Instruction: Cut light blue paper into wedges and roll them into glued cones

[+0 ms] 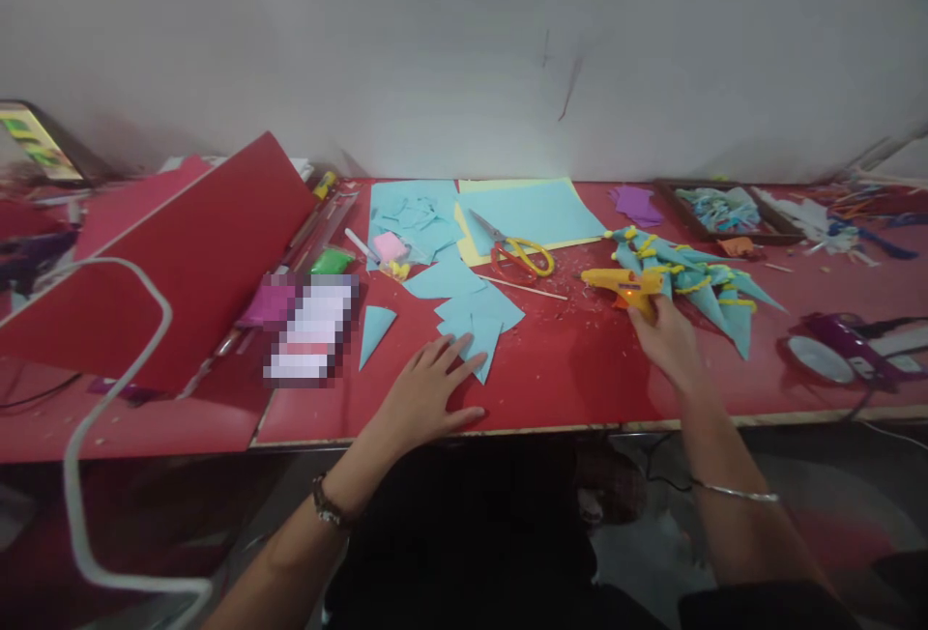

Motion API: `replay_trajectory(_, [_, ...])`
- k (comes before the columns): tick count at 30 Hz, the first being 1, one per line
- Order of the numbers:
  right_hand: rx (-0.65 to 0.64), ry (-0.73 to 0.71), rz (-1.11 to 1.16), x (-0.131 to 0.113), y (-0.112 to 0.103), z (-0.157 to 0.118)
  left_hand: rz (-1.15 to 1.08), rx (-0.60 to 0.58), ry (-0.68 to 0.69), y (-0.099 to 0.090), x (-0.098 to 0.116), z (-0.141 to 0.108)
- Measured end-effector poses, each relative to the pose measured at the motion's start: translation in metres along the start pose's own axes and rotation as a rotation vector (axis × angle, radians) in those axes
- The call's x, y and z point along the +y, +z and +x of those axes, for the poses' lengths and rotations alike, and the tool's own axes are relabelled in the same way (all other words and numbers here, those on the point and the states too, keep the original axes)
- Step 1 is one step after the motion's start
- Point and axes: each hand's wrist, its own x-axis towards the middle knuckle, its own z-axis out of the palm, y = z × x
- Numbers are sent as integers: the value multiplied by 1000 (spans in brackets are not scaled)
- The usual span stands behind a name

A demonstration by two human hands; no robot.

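My right hand point(667, 340) is closed around the handle of a yellow hot glue gun point(627, 287), whose nozzle points left. Just beyond it lies a pile of light blue paper cones point(714, 301) with yellow trim. My left hand point(431, 393) rests flat with fingers spread, its fingertips on the near edge of several cut light blue paper pieces point(475, 316). One rolled blue paper cone point(376, 332) lies apart, to the left of that stack. Scissors point(518, 248) with yellow and red handles lie past the stack, beside a thin stick point(526, 288).
Blue and yellow sheets point(536, 210) lie against the wall. A tray of scraps point(725, 210) stands at back right, a purple hair dryer point(855, 350) at right. Leftward are a blurred-out phone point(311, 330), a large leaning red board point(195, 272) and a white curved cable point(76, 475).
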Motion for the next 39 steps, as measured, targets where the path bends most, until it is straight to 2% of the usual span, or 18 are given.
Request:
replay_trajectory(3, [-4,-13,-40,-7,-3,1,16,13,-51,-2,1,-1])
replay_trajectory(6, [3,-55,-50,-18,-18,-2,5,30,-66,-3,2,-3])
replay_trajectory(12, [-199,-275,-24,-51,-42,-21,-57,47,-103,0,1,-8])
replay_trajectory(17, [-318,-396,-132,-81,-37,-38,-65,76,-107,2,3,-6])
replay_trajectory(21, [-380,-467,-199,-95,-29,-42,-71,84,-110,4,3,-6])
replay_trajectory(28, [-434,-513,-271,-103,-24,-42,-79,99,-115,8,2,-7])
replay_trajectory(39, [-496,-495,-318,-107,-25,-42,-72,81,-124,6,3,-6])
